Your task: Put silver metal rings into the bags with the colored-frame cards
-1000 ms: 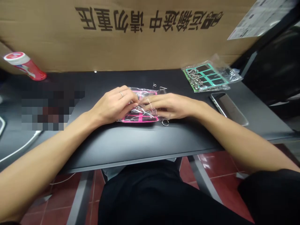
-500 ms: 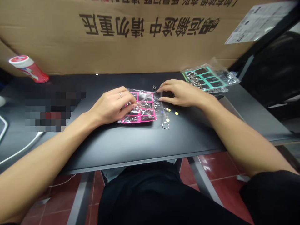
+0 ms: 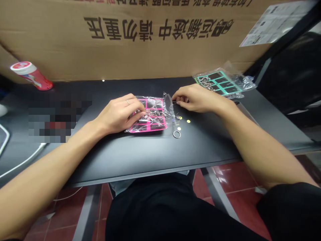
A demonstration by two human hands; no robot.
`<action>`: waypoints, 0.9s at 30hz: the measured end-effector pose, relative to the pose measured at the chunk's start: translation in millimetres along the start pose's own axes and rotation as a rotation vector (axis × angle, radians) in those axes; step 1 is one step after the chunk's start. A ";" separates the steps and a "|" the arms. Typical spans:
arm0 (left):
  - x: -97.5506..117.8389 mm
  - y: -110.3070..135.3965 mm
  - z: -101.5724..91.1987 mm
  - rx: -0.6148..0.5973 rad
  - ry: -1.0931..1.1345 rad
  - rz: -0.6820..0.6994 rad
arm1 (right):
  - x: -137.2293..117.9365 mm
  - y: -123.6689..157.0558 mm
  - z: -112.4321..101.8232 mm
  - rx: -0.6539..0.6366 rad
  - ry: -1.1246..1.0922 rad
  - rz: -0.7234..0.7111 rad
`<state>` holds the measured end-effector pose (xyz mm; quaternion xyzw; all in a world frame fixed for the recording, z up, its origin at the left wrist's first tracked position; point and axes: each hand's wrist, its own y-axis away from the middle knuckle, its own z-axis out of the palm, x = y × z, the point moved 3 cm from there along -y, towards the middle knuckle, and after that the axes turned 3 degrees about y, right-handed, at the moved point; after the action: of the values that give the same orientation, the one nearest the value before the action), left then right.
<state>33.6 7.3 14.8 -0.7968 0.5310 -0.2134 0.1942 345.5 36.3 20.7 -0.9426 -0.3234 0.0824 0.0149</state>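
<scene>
A clear plastic bag with pink key tags and metal rings (image 3: 152,117) lies on the black desk (image 3: 140,150). My left hand (image 3: 120,112), a ring on one finger, rests on the bag's left side with its fingers curled over it. At the bag's upper right corner my right hand (image 3: 198,98) pinches a small thin metal piece between thumb and fingers. A loose key ring (image 3: 177,134) and two small yellow dots (image 3: 188,121) lie just right of the bag.
A second bag with green tags (image 3: 222,83) lies at the back right, a phone partly hidden behind my right forearm. A red and white can (image 3: 31,75) lies at the back left. A large cardboard box (image 3: 150,36) walls the desk's far side. White cable at left.
My right hand has left the bag's middle, gone up and right, and closed into a pinch at the bag's corner. The left hand has stayed on the bag.
</scene>
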 end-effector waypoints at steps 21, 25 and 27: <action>-0.1 0.6 0.2 -0.005 -0.003 0.009 | 5.1 1.9 2.6 -0.125 -0.035 0.077; -0.7 0.8 0.1 -0.009 0.000 0.007 | 1.0 2.5 0.8 -0.136 -0.015 0.052; -0.8 1.0 0.1 -0.007 0.001 0.012 | 0.6 2.2 0.1 -0.118 -0.013 0.033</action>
<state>32.6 7.7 14.1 -0.7941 0.5366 -0.2106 0.1926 347.2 34.9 20.3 -0.9465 -0.3121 0.0694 -0.0438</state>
